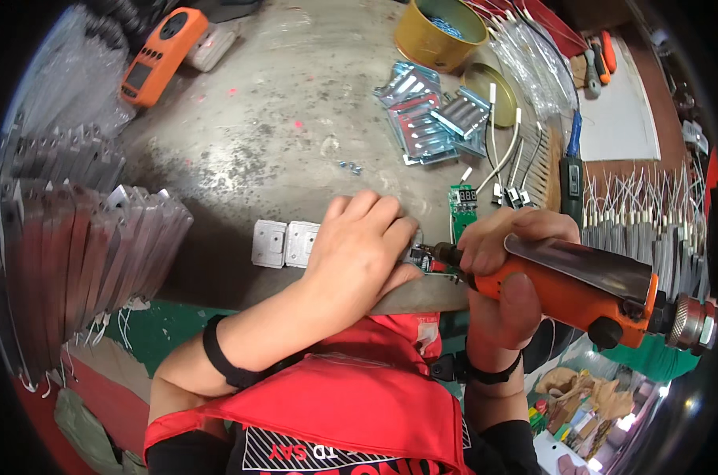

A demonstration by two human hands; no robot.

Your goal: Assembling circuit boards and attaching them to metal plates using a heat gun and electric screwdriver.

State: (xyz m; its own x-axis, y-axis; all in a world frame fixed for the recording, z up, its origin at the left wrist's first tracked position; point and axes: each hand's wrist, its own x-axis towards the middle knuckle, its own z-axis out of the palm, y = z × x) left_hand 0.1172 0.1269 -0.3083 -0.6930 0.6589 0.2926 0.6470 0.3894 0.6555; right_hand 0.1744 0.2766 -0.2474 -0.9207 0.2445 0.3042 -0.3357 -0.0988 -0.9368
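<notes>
Sideways within the right hand [520, 299] lies an orange driver [584, 294].

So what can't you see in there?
In the head view:
- What's under the left hand: the hand covers it.
- Part of the green circuit board: the right hand seems to block it.
- What the orange power tool's tip touches: too small.
- The bottom of the yellow tin: small blue pieces cover it.
</notes>
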